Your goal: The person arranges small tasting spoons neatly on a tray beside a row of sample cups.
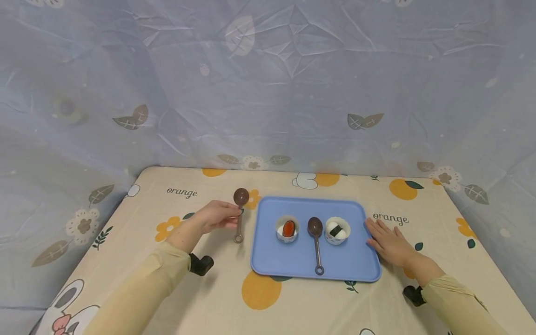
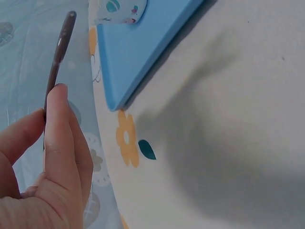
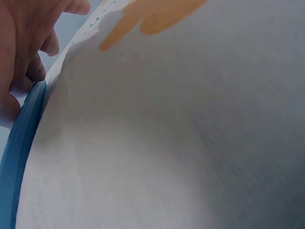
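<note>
Worktop [image 1: 293, 307] under a printed cloth, blue tray [image 1: 268, 260] centre with two cups and a spoon, right hand [image 1: 389, 243] flat, seemingly touching its edge, left hand [image 1: 213, 217] pinching second spoon [image 1: 240, 211] just left of tray

A staged tabletop: printed tablecloth [image 1: 293, 302], draped blue backdrop sheet [image 1: 268, 83].

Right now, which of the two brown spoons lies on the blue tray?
The spoon on the tray lies between the two small cups on the blue tray. The other spoon is off the tray, left of it, pinched by the left hand.
</note>
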{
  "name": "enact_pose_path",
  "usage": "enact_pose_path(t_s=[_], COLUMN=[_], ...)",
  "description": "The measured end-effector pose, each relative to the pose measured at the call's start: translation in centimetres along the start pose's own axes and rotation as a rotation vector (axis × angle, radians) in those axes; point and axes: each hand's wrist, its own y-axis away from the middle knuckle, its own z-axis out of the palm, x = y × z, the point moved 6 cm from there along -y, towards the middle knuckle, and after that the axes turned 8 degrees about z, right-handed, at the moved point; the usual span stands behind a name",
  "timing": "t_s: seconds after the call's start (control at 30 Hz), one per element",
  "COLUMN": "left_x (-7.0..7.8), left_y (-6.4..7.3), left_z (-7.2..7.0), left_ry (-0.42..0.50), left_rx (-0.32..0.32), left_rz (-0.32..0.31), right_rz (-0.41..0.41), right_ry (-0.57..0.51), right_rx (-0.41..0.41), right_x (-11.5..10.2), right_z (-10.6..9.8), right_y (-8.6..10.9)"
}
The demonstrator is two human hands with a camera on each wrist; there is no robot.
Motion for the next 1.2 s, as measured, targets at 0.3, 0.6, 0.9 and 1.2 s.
enact_pose_path(t_s=[0.3,0.6,0.9,1.2], left_x=[0.5,1.2,2.0,2.9], left_y=[-0.1,-0.3,-0.7,-1.1], left_z=[1.3,2.2,3.7,6.3], left_ry=[0.051,0.056,0.095,0.124], left_rx=[-0.018,-0.012,-0.033,-0.049], left_rz=[0.016,0.017,0.032,0.048], right_rz=[-0.002,0.004,0.004,0.010], right_ry=[0.009,0.012,0.004,0.020], right_rx=[0.002,0.001,-0.010,-0.004], right_x=[0.0,0.0,-0.1,-0.3], right_z=[0.1,0.1,0.0,-0.2], right_y=[0.0,0.0,0.0,0.1])
